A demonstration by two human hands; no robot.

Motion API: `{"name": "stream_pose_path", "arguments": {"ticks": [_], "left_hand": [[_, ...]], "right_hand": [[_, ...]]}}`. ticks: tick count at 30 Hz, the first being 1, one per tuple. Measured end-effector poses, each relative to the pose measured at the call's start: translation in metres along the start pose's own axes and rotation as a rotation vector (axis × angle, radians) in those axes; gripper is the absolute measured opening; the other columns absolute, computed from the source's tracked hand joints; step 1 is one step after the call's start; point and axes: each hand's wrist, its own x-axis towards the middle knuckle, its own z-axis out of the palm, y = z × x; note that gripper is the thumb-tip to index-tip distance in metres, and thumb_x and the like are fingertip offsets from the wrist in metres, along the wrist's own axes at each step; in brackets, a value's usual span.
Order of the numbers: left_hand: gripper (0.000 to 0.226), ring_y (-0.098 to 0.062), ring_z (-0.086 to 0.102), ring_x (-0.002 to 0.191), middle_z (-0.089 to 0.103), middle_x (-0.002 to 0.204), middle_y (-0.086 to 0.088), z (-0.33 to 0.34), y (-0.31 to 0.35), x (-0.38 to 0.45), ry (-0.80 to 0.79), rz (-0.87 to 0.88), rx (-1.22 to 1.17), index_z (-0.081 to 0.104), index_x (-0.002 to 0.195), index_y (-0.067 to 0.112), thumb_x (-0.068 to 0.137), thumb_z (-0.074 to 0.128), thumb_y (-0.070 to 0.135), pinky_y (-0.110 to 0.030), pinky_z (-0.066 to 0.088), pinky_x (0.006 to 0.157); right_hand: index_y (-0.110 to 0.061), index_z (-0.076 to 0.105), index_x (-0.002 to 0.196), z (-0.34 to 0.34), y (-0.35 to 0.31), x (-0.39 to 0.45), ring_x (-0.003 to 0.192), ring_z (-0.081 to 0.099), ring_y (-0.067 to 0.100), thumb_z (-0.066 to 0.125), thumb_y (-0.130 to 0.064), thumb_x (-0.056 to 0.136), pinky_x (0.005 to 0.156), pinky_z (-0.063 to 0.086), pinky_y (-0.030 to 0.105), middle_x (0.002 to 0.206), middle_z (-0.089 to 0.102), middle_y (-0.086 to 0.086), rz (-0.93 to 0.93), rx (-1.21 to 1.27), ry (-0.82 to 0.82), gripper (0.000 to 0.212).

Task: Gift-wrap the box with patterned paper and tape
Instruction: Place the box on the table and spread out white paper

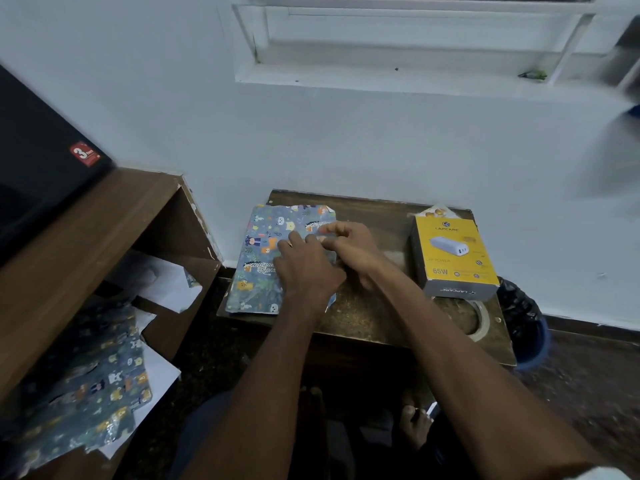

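A flat box wrapped in blue animal-patterned paper [263,258] lies on the left half of a small wooden table [367,317]. My left hand [306,268] rests on its right part, fingers lying flat on the paper. My right hand [349,247] is over the box's right edge, its thumb and fingers pinching something small there that looks like a piece of tape or a paper flap. A roll of clear tape [479,322] lies at the table's right front, partly under a yellow box.
A yellow charger box [453,258] stands on the table's right side. To the left, a brown shelf unit [86,237] holds spare patterned paper [86,386], white sheets and a dark monitor on top. A dark bin [526,327] sits right of the table. The wall is directly behind.
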Motion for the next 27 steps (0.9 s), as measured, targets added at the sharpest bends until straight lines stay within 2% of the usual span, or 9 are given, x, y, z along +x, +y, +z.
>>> {"name": "stream_pose_path", "arguments": {"ticks": [3, 8, 10, 12, 14, 17, 22, 25, 27], "left_hand": [[0.070, -0.033, 0.041, 0.134, 0.044, 0.145, -0.012, 0.000, 0.000, 0.000, 0.001, 0.008, -0.005, 0.049, 0.141, 0.012, 0.089, 0.064, 0.057, -0.045, 0.044, 0.102], [0.069, -0.033, 0.041, 0.136, 0.044, 0.145, -0.013, -0.001, 0.000, 0.000, 0.006, 0.010, -0.035, 0.049, 0.142, 0.012, 0.090, 0.064, 0.056, -0.045, 0.044, 0.101], [0.070, -0.033, 0.041, 0.136, 0.045, 0.146, -0.012, -0.001, -0.001, 0.000, 0.011, 0.011, -0.046, 0.048, 0.142, 0.012, 0.090, 0.064, 0.057, -0.045, 0.045, 0.101], [0.072, -0.033, 0.041, 0.136, 0.045, 0.146, -0.012, -0.002, 0.000, 0.000, 0.009, 0.011, -0.058, 0.047, 0.143, 0.012, 0.090, 0.064, 0.057, -0.046, 0.044, 0.101], [0.073, -0.033, 0.041, 0.136, 0.045, 0.146, -0.012, -0.002, -0.001, 0.001, 0.012, 0.008, -0.070, 0.047, 0.143, 0.011, 0.090, 0.064, 0.058, -0.046, 0.044, 0.101], [0.070, -0.033, 0.044, 0.133, 0.048, 0.142, -0.012, -0.005, 0.000, 0.000, 0.033, 0.000, -0.075, 0.050, 0.139, 0.011, 0.088, 0.067, 0.056, -0.045, 0.045, 0.098], [0.019, -0.031, 0.062, 0.095, 0.065, 0.098, -0.008, -0.015, 0.002, 0.000, 0.141, -0.048, -0.303, 0.063, 0.092, 0.014, 0.091, 0.067, 0.032, -0.035, 0.041, 0.071], [0.033, -0.022, 0.056, 0.059, 0.053, 0.060, 0.002, -0.012, 0.001, 0.007, 0.115, -0.073, -0.582, 0.055, 0.062, 0.013, 0.084, 0.075, 0.027, -0.029, 0.033, 0.051], [0.040, -0.016, 0.052, 0.050, 0.051, 0.051, 0.003, -0.012, 0.005, 0.009, -0.001, -0.086, -0.828, 0.052, 0.052, 0.015, 0.083, 0.078, 0.019, -0.032, 0.045, 0.046]], "right_hand": [[-0.027, 0.062, 0.139, 0.003, 0.003, 0.005, 0.128, 0.054, 0.025, 0.076, -0.036, 0.079, 0.103, 0.053, 0.049, 0.138, 0.061, 0.001, -0.091, -0.175, 0.115, 0.062], [-0.028, 0.064, 0.136, -0.001, 0.003, 0.007, 0.133, 0.051, 0.023, 0.077, -0.030, 0.087, 0.109, 0.051, 0.051, 0.132, 0.063, -0.002, -0.014, 0.010, 0.039, 0.050], [-0.024, 0.060, 0.140, -0.002, 0.002, 0.008, 0.121, 0.062, 0.020, 0.077, -0.022, 0.089, 0.102, 0.057, 0.049, 0.125, 0.065, 0.002, -0.005, 0.093, 0.033, 0.054], [-0.020, 0.045, 0.150, -0.003, -0.001, 0.007, 0.096, 0.068, 0.014, 0.074, -0.012, 0.093, 0.081, 0.061, 0.037, 0.107, 0.067, 0.004, -0.024, 0.179, 0.034, 0.065], [-0.016, 0.031, 0.157, -0.004, -0.001, 0.006, 0.077, 0.063, 0.009, 0.070, -0.008, 0.096, 0.065, 0.053, 0.027, 0.091, 0.064, 0.002, -0.040, 0.197, 0.048, 0.072], [-0.012, 0.032, 0.155, -0.005, -0.005, 0.001, 0.063, 0.062, 0.008, 0.066, -0.012, 0.101, 0.057, 0.050, 0.028, 0.086, 0.066, 0.004, -0.013, 0.286, 0.012, 0.064], [-0.013, 0.042, 0.148, -0.016, -0.014, -0.005, 0.071, 0.072, 0.019, 0.063, -0.013, 0.104, 0.065, 0.058, 0.031, 0.101, 0.076, 0.014, -0.069, 0.354, 0.026, 0.048], [-0.012, 0.048, 0.143, -0.028, -0.011, -0.008, 0.082, 0.071, 0.021, 0.066, -0.008, 0.099, 0.075, 0.061, 0.036, 0.098, 0.075, 0.012, -0.101, 0.244, 0.086, 0.048], [-0.012, 0.052, 0.140, -0.033, -0.008, -0.013, 0.086, 0.070, 0.017, 0.066, -0.004, 0.097, 0.082, 0.060, 0.038, 0.098, 0.072, 0.004, -0.100, 0.209, 0.103, 0.045]]}}
